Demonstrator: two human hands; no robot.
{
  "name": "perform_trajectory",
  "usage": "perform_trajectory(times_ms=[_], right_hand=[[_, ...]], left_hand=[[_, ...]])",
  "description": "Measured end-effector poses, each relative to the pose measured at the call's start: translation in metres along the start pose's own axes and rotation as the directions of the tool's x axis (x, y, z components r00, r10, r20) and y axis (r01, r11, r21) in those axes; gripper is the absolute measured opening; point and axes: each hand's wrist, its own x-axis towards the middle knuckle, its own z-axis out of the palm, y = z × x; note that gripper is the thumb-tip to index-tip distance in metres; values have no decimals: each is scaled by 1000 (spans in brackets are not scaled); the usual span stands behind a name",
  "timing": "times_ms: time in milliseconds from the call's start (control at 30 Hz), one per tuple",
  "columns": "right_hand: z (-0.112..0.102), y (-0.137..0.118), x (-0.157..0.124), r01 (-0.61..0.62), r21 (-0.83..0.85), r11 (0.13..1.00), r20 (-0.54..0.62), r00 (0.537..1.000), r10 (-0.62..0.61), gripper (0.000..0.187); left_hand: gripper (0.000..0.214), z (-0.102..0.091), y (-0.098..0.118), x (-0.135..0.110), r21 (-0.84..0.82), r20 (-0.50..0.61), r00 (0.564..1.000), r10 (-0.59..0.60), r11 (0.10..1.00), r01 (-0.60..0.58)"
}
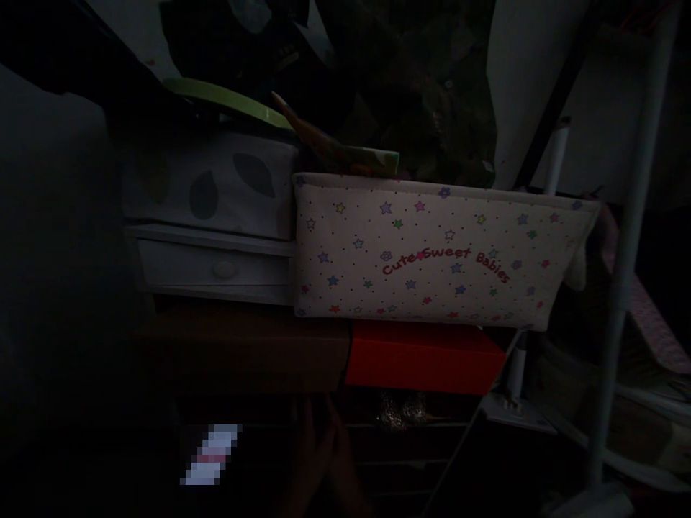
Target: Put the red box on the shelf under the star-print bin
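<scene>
Close Together in the Dark

The left hand [306, 442] and right hand [344, 460] are side by side, just under a long, flat, brown box [242, 345]. Their fingers point up and look straight, but I cannot tell how open they are or if they hold anything. No box looks lifted; it is too dark to tell what is done or left. The brown box looks plain, beside a bright red box [421, 360] and below a white drawer with a round knob [178, 265].

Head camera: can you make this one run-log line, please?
dim view | left hand, right hand: close together near brown box | red box: below star-patterned bin | grip: too dark to tell
</scene>
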Motion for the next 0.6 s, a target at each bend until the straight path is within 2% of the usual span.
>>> perform_trajectory(times_ms=[100, 233, 300, 333, 400, 433, 467, 533, 600], right_hand=[[-3, -12, -2, -4, -154, 988, -68, 998, -6, 39], [-20, -41, 1, -42, -322, 946, -218, 976, -31, 25], [-38, -58, 4, -4, -368, 930, -320, 940, -123, 25], [-50, -66, 5, 17, -386, 922, -380, 908, -176, 26], [-77, -78, 8, 28, -386, 922, -507, 829, -238, 28], [-90, -81, 9, 9, -374, 927, -575, 782, -239, 27], [-103, -83, 10, -8, -359, 933, -614, 755, -231, 28], [-125, -80, 10, -41, -321, 946, -656, 730, -191, 31], [-139, -72, 8, -38, -291, 956, -647, 744, -167, 35]], left_hand=[[72, 2, 0, -1, 22, -14, 1000, 15, 1000, -15], [66, -1, 9, -6, 92, -194, 972, 132, 989, -116], [58, -2, 14, -12, 133, -243, 948, 205, 975, -176], [53, -1, 15, -15, 143, -229, 943, 243, 966, -214], [46, 4, 16, -22, 133, -148, 940, 309, 948, -290], [42, 8, 16, -25, 117, -82, 939, 334, 939, -324], [40, 13, 15, -28, 96, -5, 936, 353, 932, -351], [41, 24, 13, -34, 50, 165, 909, 383, 917, -395], [45, 35, 13, -38, 16, 297, 872, 390, 911, -413]])
